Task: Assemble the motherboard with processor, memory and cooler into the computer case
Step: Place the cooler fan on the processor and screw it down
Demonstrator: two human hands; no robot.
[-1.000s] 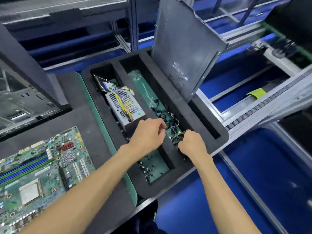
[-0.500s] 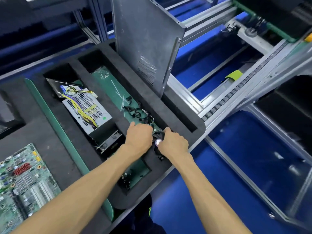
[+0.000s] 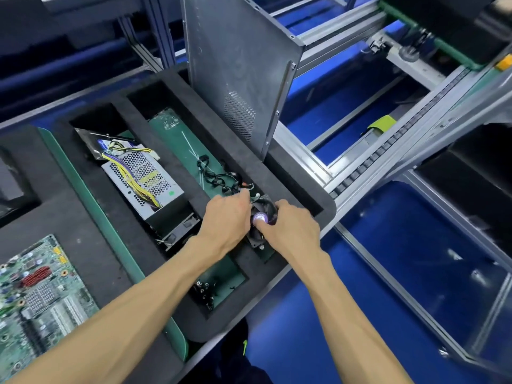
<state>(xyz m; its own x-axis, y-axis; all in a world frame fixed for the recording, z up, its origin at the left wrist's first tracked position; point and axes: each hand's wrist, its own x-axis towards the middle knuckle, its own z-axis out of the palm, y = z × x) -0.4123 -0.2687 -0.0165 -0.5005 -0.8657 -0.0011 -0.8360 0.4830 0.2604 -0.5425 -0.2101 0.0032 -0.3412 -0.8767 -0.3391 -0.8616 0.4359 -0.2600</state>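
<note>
Both hands, left hand [image 3: 225, 220] and right hand [image 3: 291, 228], grip the cooler [image 3: 263, 214] mid-frame with curled fingers: lift straight up, let its cable [image 3: 219, 180] trail free of the foam tray [image 3: 291, 187].

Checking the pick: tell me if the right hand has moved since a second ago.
Yes. The right hand went from the foam tray's near rim inward toward the left hand, gripping the cooler fan.

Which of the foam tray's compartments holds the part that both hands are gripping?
The long middle compartment, right of the power-supply compartment; there both hands grip the black cooler fan.
</note>
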